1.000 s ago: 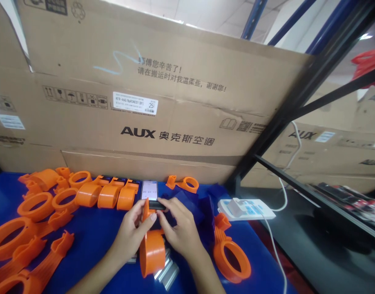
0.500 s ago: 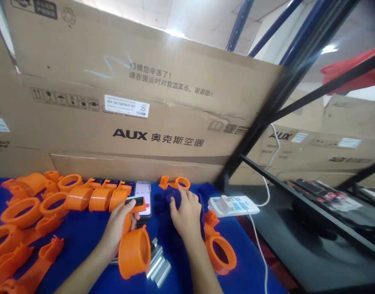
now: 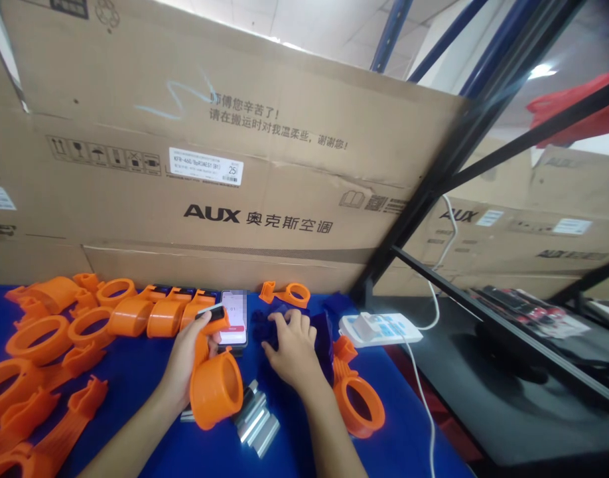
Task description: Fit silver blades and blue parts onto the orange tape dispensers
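Orange plastic rings with clamp-like tabs lie scattered over the left of the blue table, some flat, some stacked in a row toward the far edge against the big cardboard box. Moving right, the left hand is closed around the tab of an orange ring part, holding it up just above the table, with a small black piece at the tip of that tab under the thumb. Just below it lie a few silvery metal bars. Behind the part a phone lies flat, screen lit. Next, the right hand rests with fingers spread and curled down onto a pile of dark blue pieces; whether it grips any I cannot tell. Near its wrist another orange ring lies on the table, and farther right sits a white power strip with its cable trailing off.
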